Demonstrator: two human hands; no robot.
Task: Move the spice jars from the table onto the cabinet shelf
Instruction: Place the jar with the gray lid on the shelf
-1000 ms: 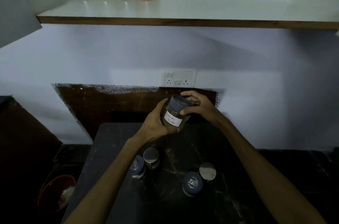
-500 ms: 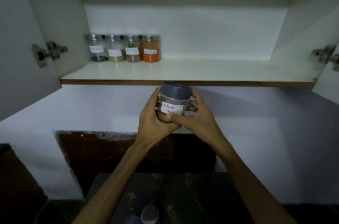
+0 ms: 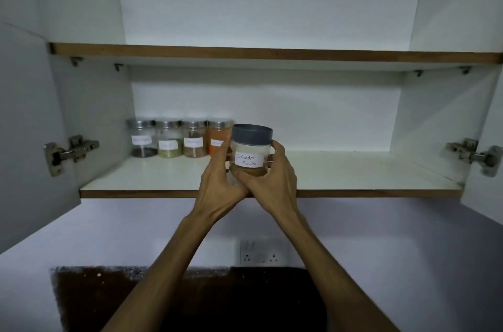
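Observation:
Both of my hands hold a spice jar (image 3: pixel 250 150) with a grey lid and a white label reading "Coriander Powder". My left hand (image 3: pixel 217 187) grips its left side and my right hand (image 3: pixel 272 182) wraps round its right side and base. The jar is upright, level with the front part of the white lower cabinet shelf (image 3: pixel 353 176). Whether it touches the shelf I cannot tell. Several steel-lidded labelled jars (image 3: pixel 179 140) stand in a row at the shelf's back left. The table and its other jars are out of view.
The cabinet doors stand open at both sides, with hinges at left (image 3: pixel 69 150) and right (image 3: pixel 473 154). An upper shelf (image 3: pixel 272 54) runs above. The lower shelf is bare to the right of the jars. A wall socket (image 3: pixel 262 252) sits below.
My hands have lifted the coriander jar from above the table up to the lower shelf's front edge. The view has tilted up, so the table has dropped out of sight.

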